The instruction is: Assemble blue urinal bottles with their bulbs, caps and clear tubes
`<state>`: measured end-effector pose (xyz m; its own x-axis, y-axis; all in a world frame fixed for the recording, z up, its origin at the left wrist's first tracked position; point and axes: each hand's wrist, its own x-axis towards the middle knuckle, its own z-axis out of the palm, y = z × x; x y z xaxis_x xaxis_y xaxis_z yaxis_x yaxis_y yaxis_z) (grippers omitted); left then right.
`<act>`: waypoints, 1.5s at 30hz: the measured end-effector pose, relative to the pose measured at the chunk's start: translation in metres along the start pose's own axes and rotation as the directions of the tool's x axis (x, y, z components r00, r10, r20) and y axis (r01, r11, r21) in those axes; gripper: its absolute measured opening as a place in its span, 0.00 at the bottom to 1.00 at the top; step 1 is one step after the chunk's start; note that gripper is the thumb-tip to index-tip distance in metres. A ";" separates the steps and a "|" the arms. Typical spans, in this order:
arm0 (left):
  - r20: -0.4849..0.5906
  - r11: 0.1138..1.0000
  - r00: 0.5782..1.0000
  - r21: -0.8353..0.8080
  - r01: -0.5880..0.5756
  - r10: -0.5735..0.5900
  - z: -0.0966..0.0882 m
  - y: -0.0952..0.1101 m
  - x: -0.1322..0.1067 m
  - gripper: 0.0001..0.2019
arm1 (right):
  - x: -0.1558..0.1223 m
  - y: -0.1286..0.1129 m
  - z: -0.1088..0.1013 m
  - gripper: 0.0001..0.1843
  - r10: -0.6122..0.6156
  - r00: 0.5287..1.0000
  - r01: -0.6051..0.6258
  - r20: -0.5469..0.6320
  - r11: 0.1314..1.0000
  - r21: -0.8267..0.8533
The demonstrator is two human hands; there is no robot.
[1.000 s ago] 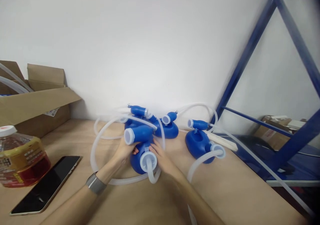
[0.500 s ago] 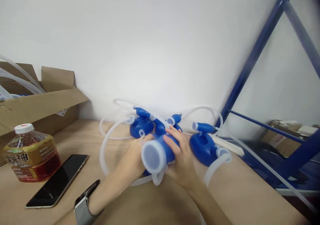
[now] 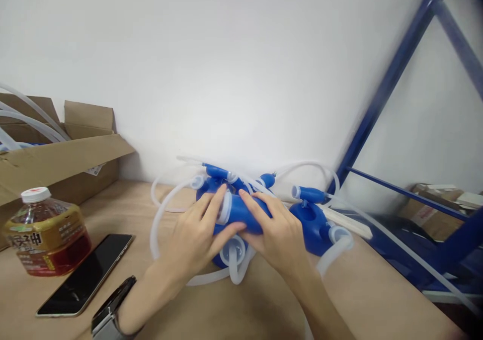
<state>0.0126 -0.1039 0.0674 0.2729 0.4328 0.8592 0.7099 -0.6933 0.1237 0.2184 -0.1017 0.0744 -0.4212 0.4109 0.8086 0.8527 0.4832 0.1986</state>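
Between my hands a blue tubular urinal cup (image 3: 243,213) with a translucent rim lies sideways, its rim turned to the left. The fingers of my left hand (image 3: 199,232) are closed around the rim. My right hand (image 3: 277,229) is wrapped over the blue body, with its thumb hidden below. Right under the cup is a blue bottle, mostly covered by my hands, with a translucent collar (image 3: 229,252) and a bent clear hose (image 3: 234,269). To the right, another blue bottle (image 3: 307,224) carries a similar cup (image 3: 311,194) on top.
More blue bottles with cups (image 3: 217,172) and looping hoses (image 3: 160,214) stand by the wall. On the left are a phone (image 3: 86,274), a drink bottle (image 3: 49,234) and a cardboard box (image 3: 64,161) with hoses. A blue metal frame (image 3: 392,78) rises at right.
The cup has turned from its rim facing me to its rim facing left. My left hand has moved from behind it onto the rim, and the collar below is now exposed.
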 end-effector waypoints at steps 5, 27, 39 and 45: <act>-0.112 0.987 0.985 0.105 -0.120 0.132 0.015 -0.008 -0.007 0.22 | -0.006 0.001 0.006 0.27 -0.011 0.999 0.011 -0.047 1.000 0.003; 0.633 0.827 0.573 0.205 0.524 -0.520 0.028 -0.119 -0.018 0.13 | -0.013 0.037 0.012 0.40 0.027 0.957 -0.086 0.290 0.977 0.194; 0.555 0.930 0.830 -0.275 0.242 -0.052 -0.003 -0.026 0.006 0.14 | -0.015 0.021 0.024 0.41 -0.043 0.972 0.013 0.232 0.992 0.128; 0.566 0.900 0.814 -0.412 0.144 0.130 -0.019 -0.019 0.007 0.14 | -0.011 0.036 0.004 0.36 -0.226 0.951 0.180 0.213 0.960 0.216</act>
<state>-0.0118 -0.0987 0.0807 0.6819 0.5887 0.4340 0.4102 -0.7991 0.4394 0.2527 -0.0857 0.0708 -0.6591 0.4454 0.6059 0.6754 0.7050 0.2165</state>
